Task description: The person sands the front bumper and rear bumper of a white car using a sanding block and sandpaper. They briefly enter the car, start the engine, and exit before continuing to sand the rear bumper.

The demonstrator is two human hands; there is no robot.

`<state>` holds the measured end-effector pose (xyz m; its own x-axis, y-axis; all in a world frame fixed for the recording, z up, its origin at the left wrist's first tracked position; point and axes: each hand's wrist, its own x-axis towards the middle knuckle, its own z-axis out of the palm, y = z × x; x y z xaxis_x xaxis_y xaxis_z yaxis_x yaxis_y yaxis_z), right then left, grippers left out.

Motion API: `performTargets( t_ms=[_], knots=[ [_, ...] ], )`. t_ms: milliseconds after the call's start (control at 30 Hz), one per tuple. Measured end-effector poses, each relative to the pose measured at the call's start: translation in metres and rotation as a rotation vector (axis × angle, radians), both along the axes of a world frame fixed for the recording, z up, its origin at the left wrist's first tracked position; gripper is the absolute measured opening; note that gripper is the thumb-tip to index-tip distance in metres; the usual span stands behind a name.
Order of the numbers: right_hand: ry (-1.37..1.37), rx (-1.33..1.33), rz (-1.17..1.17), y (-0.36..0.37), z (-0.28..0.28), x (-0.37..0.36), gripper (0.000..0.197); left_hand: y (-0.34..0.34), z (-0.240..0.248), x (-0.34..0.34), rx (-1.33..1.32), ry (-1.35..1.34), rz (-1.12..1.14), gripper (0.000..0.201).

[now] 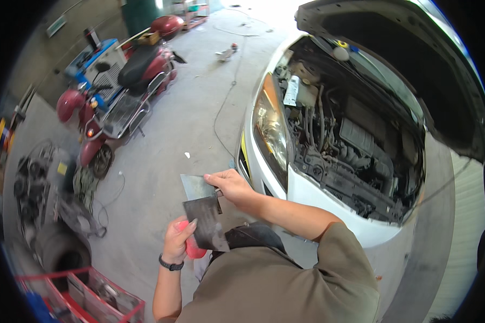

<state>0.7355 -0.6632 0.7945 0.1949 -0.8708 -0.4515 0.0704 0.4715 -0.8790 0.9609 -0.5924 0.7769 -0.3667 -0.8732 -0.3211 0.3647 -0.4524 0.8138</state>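
In front of my body, my left hand [179, 237] is closed with its thumb on the lower left edge of a dark, flat rectangular sheet [209, 219]. A pink-red rounded piece [194, 248] shows below the sheet, beside the same fingers; its kind is unclear. My right hand [231, 185] is closed on a thin, light grey flat sheet [195, 186], thumb on top. The lower end of that sheet meets or overlaps the dark one; I cannot tell whether they touch. A small dark piece [219, 204] shows below my right fingers, partly hidden.
To the right stands a white car [318, 207], its hood [393, 43] raised over the engine bay. A white tube [291, 90] lies there near the headlight [270, 129]. At left are a red scooter [140, 75], stacked tires [64, 250] and a red-framed tray [86, 296]. A cable [221, 107] crosses the floor.
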Motion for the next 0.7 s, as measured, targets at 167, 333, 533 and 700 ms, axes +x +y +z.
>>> performTargets(
  t_ms=[167,333,533,700],
  knots=[
    [-0.164,0.049,-0.095,-0.068,-0.001,0.001,0.049,-0.124,0.002,0.019,-0.062,-0.006,-0.265,0.016],
    [0.385,-0.206,-0.290,-0.158,-0.058,-0.106,0.041,-0.226,0.000,0.039,0.002,0.089,-0.310,0.034],
    [1.111,0.049,-0.592,-0.286,-0.168,-0.335,0.045,-0.362,-0.032,0.025,0.022,0.068,-0.249,0.037],
    [1.325,0.363,-0.677,-0.365,-0.198,-0.425,0.073,-0.481,-0.027,-0.021,0.092,0.085,-0.156,0.044]
  ],
)
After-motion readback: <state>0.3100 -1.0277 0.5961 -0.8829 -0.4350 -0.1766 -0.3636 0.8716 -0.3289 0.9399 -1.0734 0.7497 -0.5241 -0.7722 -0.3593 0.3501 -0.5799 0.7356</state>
